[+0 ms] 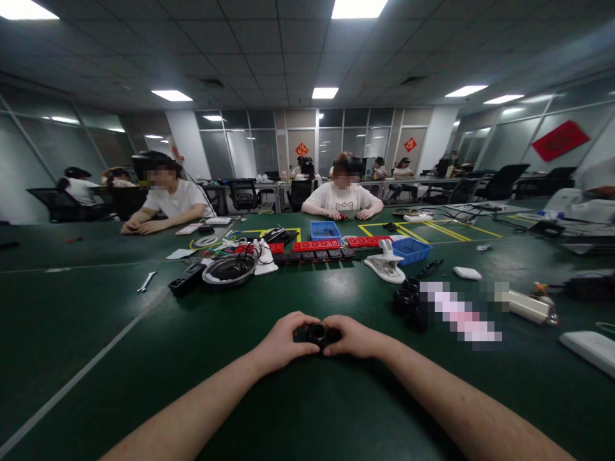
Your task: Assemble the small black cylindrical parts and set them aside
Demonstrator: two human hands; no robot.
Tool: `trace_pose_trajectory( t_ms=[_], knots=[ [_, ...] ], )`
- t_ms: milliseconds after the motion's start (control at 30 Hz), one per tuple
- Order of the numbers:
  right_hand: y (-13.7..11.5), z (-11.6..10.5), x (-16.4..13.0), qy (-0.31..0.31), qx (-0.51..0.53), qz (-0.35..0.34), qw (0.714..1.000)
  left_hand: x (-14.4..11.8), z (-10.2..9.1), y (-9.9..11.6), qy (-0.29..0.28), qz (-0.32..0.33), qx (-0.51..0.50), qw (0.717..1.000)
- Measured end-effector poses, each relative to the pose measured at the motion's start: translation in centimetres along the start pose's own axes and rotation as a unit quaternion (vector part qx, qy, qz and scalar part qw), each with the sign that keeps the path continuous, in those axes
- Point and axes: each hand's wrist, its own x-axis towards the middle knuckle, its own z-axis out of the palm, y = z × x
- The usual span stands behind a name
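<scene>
Both of my hands meet low over the green table and grip a small black device with a round, lens-like ring (317, 333). My left hand (287, 338) is closed on its left side, fingers over the top and thumb below. On the other side, my right hand (353, 335) is closed the same way. The fingertips almost touch, and they cover the device's ends. To the right of my right hand lies a cluster of black round parts (407, 298).
Ahead are a metal bowl (229, 269), red strips (316, 245), blue trays (411, 251) and white clip stands (385, 262). A wrench (147, 282) lies left; a cream cylinder (528, 307) and white box (589, 351) lie right. Two people (342, 195) sit across the table.
</scene>
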Motion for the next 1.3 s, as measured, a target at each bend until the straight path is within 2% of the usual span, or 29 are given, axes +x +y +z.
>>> trace_pose_trajectory(
  t_ms=[67, 167, 267, 367, 467, 533, 667, 800, 900, 1067, 1300],
  knots=[
    [0.1, 0.5, 0.1, 0.032, -0.032, 0.029, 0.999, 0.0, 0.3, 0.1, 0.015, -0.018, 0.005, 1.000],
    [-0.5, 1.5, 0.3, 0.089, -0.111, 0.080, 0.987, -0.1, 1.1, 0.2, 0.073, -0.069, 0.042, 0.994],
    [-1.8, 2.5, 0.4, 0.145, -0.213, 0.123, 0.958, -0.1, 1.8, 0.2, 0.129, -0.104, 0.074, 0.983],
    [-2.8, 3.1, 0.4, 0.164, -0.281, 0.136, 0.936, -0.1, 2.0, 0.1, 0.148, -0.099, 0.084, 0.980],
    [-2.8, 2.9, 0.2, 0.173, -0.282, 0.137, 0.934, -0.2, 1.5, 0.0, 0.126, -0.075, 0.077, 0.986],
    [-2.4, 2.4, 0.0, 0.171, -0.245, 0.119, 0.947, -0.2, 0.9, -0.1, 0.087, -0.051, 0.064, 0.993],
    [-1.7, 0.9, -0.5, 0.082, -0.134, 0.026, 0.987, -0.2, 0.1, -0.2, 0.009, -0.006, 0.033, 0.999],
    [-1.2, -0.2, -0.5, 0.003, -0.097, -0.019, 0.995, -0.1, -0.2, -0.5, -0.023, 0.011, 0.011, 1.000],
    [-0.7, -0.3, -0.3, -0.013, -0.070, -0.026, 0.997, 0.0, -0.2, -0.7, -0.030, 0.012, -0.006, 0.999],
    [0.2, 0.2, 0.0, 0.006, -0.052, 0.004, 0.999, 0.0, 0.0, -0.7, -0.029, -0.004, -0.025, 0.999],
    [-0.4, 1.5, 0.1, 0.083, -0.143, 0.083, 0.983, 0.0, 1.1, -0.4, 0.040, -0.055, 0.001, 0.998]
  ],
)
